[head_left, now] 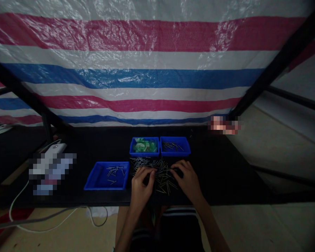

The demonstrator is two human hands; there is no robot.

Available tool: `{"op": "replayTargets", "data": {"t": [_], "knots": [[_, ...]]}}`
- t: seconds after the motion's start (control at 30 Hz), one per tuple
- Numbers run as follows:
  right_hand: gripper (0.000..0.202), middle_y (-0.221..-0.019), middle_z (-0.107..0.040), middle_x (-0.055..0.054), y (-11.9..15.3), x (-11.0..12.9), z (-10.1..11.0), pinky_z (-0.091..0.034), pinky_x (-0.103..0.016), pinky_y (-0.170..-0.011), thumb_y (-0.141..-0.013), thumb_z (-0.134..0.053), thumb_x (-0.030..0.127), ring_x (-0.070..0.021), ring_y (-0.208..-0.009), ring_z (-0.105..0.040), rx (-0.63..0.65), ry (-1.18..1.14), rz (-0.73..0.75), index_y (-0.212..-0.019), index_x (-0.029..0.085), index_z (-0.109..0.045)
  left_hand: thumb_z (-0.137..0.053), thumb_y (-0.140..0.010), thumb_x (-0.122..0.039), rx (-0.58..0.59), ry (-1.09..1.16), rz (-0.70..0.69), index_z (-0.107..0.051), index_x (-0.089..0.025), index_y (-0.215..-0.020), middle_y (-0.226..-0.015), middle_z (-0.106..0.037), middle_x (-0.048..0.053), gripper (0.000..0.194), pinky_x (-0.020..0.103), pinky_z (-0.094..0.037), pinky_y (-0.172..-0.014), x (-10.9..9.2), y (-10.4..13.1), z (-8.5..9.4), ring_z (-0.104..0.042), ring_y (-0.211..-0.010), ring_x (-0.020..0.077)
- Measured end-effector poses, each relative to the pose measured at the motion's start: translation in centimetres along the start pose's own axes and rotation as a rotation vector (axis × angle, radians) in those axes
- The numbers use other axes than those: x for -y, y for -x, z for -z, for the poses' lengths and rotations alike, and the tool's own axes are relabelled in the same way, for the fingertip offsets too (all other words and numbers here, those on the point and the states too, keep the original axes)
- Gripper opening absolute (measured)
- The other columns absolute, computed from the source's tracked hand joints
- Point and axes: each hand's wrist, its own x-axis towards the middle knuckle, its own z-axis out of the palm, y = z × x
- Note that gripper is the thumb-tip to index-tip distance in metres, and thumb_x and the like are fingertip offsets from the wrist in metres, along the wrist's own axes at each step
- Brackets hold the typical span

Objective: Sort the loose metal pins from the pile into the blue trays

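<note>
Many thin metal pins point(162, 178) lie in a loose heap on the black table, between and in front of my hands. My left hand point(142, 183) is at the heap's left side, thumb and forefinger pinched; what lies between the fingertips is too small to make out. On the right side, my right hand point(187, 177) pinches what looks like one thin pin at its fingertips. A blue tray point(94, 182) with several pins in it stands left of my left hand. Behind the heap, a smaller blue bin point(175, 154) also holds pins.
Beside that bin stands another blue bin point(144, 154) with green-and-white plastic packets. A white power strip point(55, 150) and its cable point(18, 199) lie at the left. Black frame posts point(267, 70) rise at both sides, with a striped tarp point(147, 77) behind the table point(225, 182).
</note>
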Motion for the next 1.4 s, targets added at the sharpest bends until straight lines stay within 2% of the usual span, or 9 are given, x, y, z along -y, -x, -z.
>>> {"op": "replayTargets", "data": {"t": [0.13, 0.33, 0.43, 0.67, 0.77, 0.9, 1.03, 1.2, 1.4], "knots": [[0.007, -0.099, -0.068, -0.004, -0.1, 0.2, 0.0, -0.05, -0.041, -0.089, -0.097, -0.065, 0.024, -0.0243, -0.098, -0.062, 0.007, -0.023, 0.006, -0.094, 0.026, -0.07, -0.058, -0.101, -0.027, 0.003, -0.018, -0.017, -0.075, -0.024, -0.096, -0.095, -0.077, 0.002, 0.019, 0.037, -0.049, -0.091, 0.1, 0.1, 0.0, -0.068, -0.093, 0.0207], [0.01, -0.102, -0.066, -0.004, -0.2, 0.0, 0.0, -0.051, -0.04, -0.09, -0.095, -0.068, 0.023, -0.0241, -0.1, -0.061, 0.025, -0.045, -0.002, -0.103, 0.027, -0.071, -0.057, -0.101, -0.028, 0.02, -0.002, 0.001, -0.076, -0.024, -0.098, -0.096, -0.077, 0.003, 0.019, 0.037, -0.05, -0.092, 0.0, 0.1, 0.2, -0.069, -0.095, 0.0215], [0.009, -0.101, -0.065, -0.004, -0.5, -0.1, 0.2, -0.052, -0.038, -0.088, -0.093, -0.069, 0.021, -0.0237, -0.099, -0.062, 0.056, -0.075, -0.016, -0.099, 0.026, -0.073, -0.057, -0.101, -0.029, 0.021, 0.006, 0.011, -0.076, -0.024, -0.098, -0.095, -0.077, 0.004, 0.02, 0.037, -0.05, -0.092, -0.1, 0.1, 0.1, -0.069, -0.094, 0.0215], [0.007, -0.098, -0.064, -0.003, -1.6, -0.1, 0.6, -0.054, -0.031, -0.073, -0.093, -0.065, 0.022, -0.017, -0.078, -0.064, 0.165, -0.173, -0.034, -0.092, 0.024, -0.072, -0.057, -0.101, -0.03, 0.005, 0.02, 0.013, -0.077, -0.024, -0.094, -0.094, -0.078, 0.004, 0.022, 0.036, -0.051, -0.087, -0.1, 0.1, 0.1, -0.069, -0.094, 0.0219], [0.009, -0.099, -0.065, -0.003, -1.7, -0.3, 0.4, -0.053, -0.031, -0.072, -0.096, -0.063, 0.024, -0.0169, -0.079, -0.065, 0.17, -0.168, -0.006, -0.093, 0.024, -0.072, -0.057, -0.101, -0.03, -0.001, 0.025, 0.012, -0.077, -0.024, -0.094, -0.093, -0.078, 0.004, 0.022, 0.036, -0.051, -0.086, -0.2, 0.1, 0.2, -0.069, -0.093, 0.0218], [0.012, -0.098, -0.066, -0.003, -1.5, -0.5, 0.2, -0.052, -0.031, -0.075, -0.099, -0.061, 0.029, -0.018, -0.084, -0.066, 0.133, -0.161, 0.002, -0.096, 0.025, -0.072, -0.056, -0.102, -0.03, -0.012, 0.024, 0.012, -0.076, -0.024, -0.094, -0.093, -0.077, 0.004, 0.022, 0.036, -0.051, -0.087, -0.3, 0.1, 0.3, -0.069, -0.092, 0.0214], [0.014, -0.094, -0.069, -0.003, -1.4, 0.0, 0.1, -0.052, -0.032, -0.075, -0.099, -0.062, 0.034, -0.019, -0.082, -0.064, 0.016, -0.201, 0.021, -0.095, 0.025, -0.072, -0.057, -0.101, -0.03, -0.034, 0.006, -0.002, -0.077, -0.024, -0.095, -0.093, -0.078, 0.005, 0.022, 0.037, -0.053, -0.085, -0.3, 0.1, 0.2, -0.069, -0.09, 0.0215], [0.014, -0.077, -0.067, 0.001, -1.2, 2.8, -1.2, -0.05, -0.031, -0.07, -0.098, -0.064, 0.033, -0.0141, -0.061, -0.052, -0.074, -0.336, 0.04, -0.089, 0.025, -0.07, -0.061, -0.099, -0.033, -0.002, 0.019, 0.0, -0.077, -0.024, -0.105, -0.092, -0.077, 0.005, 0.019, 0.035, -0.054, -0.081, -0.3, -0.1, 0.0, -0.069, -0.088, 0.0215], [0.006, -0.072, -0.06, 0.002, -0.8, 5.2, -3.0, -0.044, -0.027, -0.059, -0.096, -0.066, 0.029, -0.0128, -0.059, -0.05, -0.102, -0.476, 0.042, -0.094, 0.025, -0.07, -0.065, -0.098, -0.03, -0.015, 0.111, -0.002, -0.078, -0.024, -0.108, -0.097, -0.077, 0.005, 0.018, 0.032, -0.056, -0.083, -0.1, 0.1, 0.1, -0.071, -0.092, 0.0203]]}}
